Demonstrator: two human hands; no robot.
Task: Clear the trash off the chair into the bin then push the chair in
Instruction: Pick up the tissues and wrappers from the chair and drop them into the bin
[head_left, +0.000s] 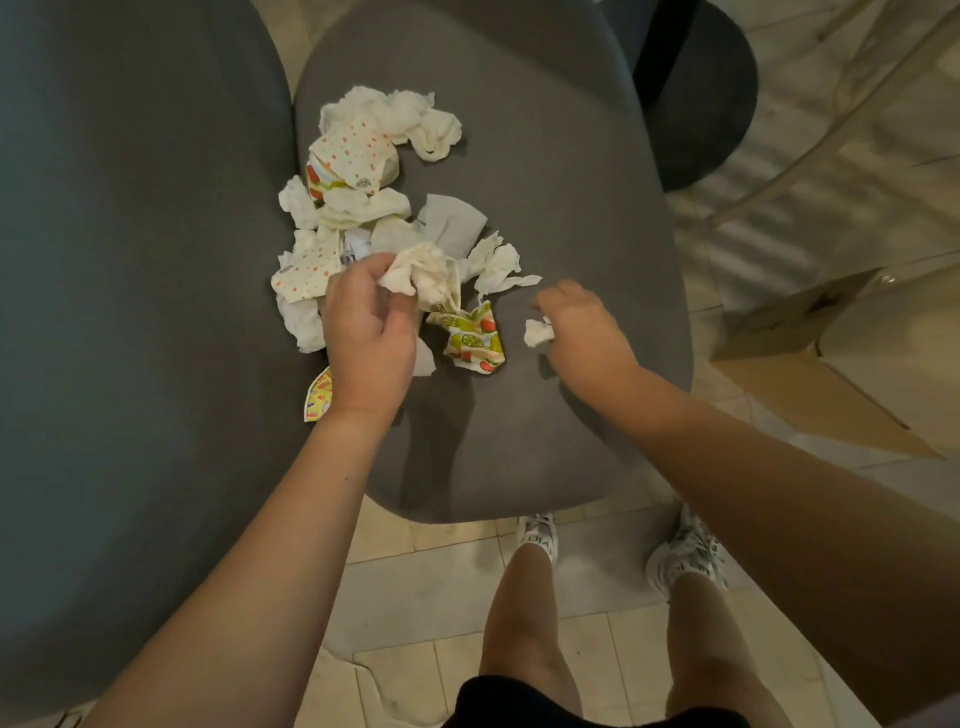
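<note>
Here, trash (363, 208) lies strewn across the left half of a grey chair seat (571, 208), running from crumpled white tissues (410, 117) at 12 o'clock down to a yellow printed scrap (317, 397) at the seat's 7 o'clock edge. Between them sit spotted napkins (356, 148), a grey sheet (452, 223) near the middle and a fruit-print wrapper (475, 338) just below it.

The left hand (369, 332) rests over the lower part of the heap, its fingers curled round a white tissue wad (421, 275) in a pinching grip. The right hand (582, 322), at 3 o'clock from the wrapper and apart from it, has its fingers bent round a small white scrap (537, 332) that touches the seat; its grip is closed on that piece.

A second grey seat (130, 312) fills the frame at 9 o'clock, just beside the first. A dark round base (701, 98) shows at 1 o'clock, and a brown cardboard box (810, 374) stands on the tiled floor (441, 597) at 3 o'clock. At 5 o'clock the person's bare legs and patterned sneakers (685, 556) stand close to the chair's near edge. No bin can be made out.
</note>
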